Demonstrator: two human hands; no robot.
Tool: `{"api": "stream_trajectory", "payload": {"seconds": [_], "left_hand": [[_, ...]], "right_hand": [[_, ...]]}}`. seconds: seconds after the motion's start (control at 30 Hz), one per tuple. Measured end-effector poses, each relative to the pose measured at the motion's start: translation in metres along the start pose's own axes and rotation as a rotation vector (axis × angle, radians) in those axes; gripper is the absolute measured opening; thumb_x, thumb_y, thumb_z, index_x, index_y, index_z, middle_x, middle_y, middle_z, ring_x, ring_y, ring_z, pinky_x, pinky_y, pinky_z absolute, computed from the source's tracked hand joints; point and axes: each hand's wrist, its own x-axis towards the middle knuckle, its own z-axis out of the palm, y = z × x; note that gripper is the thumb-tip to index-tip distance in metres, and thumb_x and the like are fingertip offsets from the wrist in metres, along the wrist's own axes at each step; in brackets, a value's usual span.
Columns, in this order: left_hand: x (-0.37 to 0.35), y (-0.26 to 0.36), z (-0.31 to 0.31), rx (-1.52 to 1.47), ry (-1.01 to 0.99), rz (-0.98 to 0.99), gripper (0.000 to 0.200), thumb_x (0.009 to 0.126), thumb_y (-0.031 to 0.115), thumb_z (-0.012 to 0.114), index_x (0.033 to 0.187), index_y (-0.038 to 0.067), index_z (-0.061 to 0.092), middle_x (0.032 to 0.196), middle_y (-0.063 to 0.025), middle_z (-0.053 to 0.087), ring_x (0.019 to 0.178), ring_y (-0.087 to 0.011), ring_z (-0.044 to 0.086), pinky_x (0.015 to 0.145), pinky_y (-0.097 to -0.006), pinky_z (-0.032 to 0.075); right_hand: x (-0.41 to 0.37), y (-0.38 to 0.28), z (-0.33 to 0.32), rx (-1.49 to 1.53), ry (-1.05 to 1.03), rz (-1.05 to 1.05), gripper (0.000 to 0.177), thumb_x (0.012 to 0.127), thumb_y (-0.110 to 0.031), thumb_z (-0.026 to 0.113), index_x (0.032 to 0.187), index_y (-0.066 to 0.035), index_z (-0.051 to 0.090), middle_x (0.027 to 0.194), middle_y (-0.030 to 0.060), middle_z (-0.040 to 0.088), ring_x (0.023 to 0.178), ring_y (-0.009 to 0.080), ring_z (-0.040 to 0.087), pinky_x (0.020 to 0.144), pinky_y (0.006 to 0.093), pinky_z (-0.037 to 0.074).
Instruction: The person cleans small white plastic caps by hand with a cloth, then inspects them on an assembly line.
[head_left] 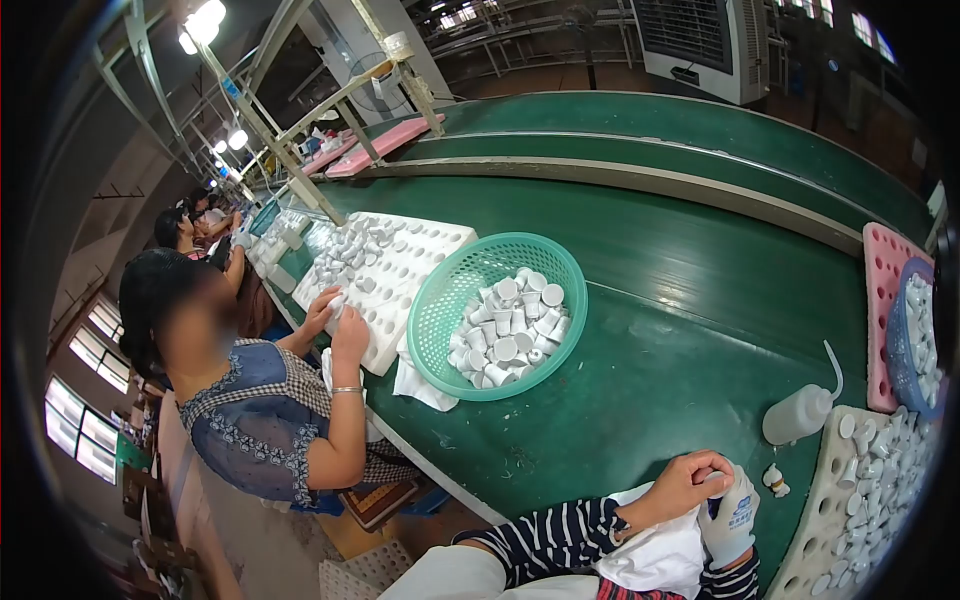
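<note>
The bare left hand and gloved right hand pinch a small white piece (fingers hide most of it) by a white cloth. A tiny brown-and-white thing lies between them and a cup tray. A squeeze bottle and green basket share the bench.

White cups in a round green basket
</note>
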Motion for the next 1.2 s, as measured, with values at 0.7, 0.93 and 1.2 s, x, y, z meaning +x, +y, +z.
{"api": "stream_trajectory", "payload": {"seconds": [0.7, 0.93, 1.2], "left_hand": [[-0.004, 0.010, 0.007, -0.250, 0.207, -0.047, 0.010, 0.088, 0.012, 0.066, 0.096, 0.006, 0.065, 0.070, 0.0019, 0.060, 0.050, -0.0022, 0.046, 0.045, -0.0182, 0.037], [0.000, 0.028, 0.002, -0.325, 0.078, -0.263, 0.016, 0.092, 0.010, 0.057, 0.097, -0.003, 0.064, 0.068, 0.0002, 0.056, 0.054, -0.0047, 0.045, 0.051, -0.0201, 0.038], [0.003, 0.024, 0.004, -0.352, 0.144, -0.262, 0.008, 0.089, 0.007, 0.061, 0.085, 0.001, 0.057, 0.066, 0.0009, 0.054, 0.049, -0.0025, 0.041, 0.043, -0.0189, 0.034]], "right_hand": [[0.001, -0.003, -0.004, 0.143, 0.133, 0.169, 0.049, 0.076, -0.016, 0.067, 0.120, 0.001, 0.053, 0.107, 0.0208, 0.062, 0.096, 0.0361, 0.062, 0.081, 0.0412, 0.050], [-0.006, 0.006, -0.005, 0.169, 0.094, 0.188, 0.045, 0.079, -0.020, 0.064, 0.120, -0.005, 0.052, 0.097, 0.0149, 0.061, 0.084, 0.0330, 0.063, 0.073, 0.0410, 0.050], [-0.008, 0.010, 0.001, 0.071, -0.001, 0.183, 0.041, 0.079, -0.023, 0.064, 0.115, -0.007, 0.052, 0.091, 0.0134, 0.059, 0.079, 0.0327, 0.063, 0.067, 0.0416, 0.050]]}}
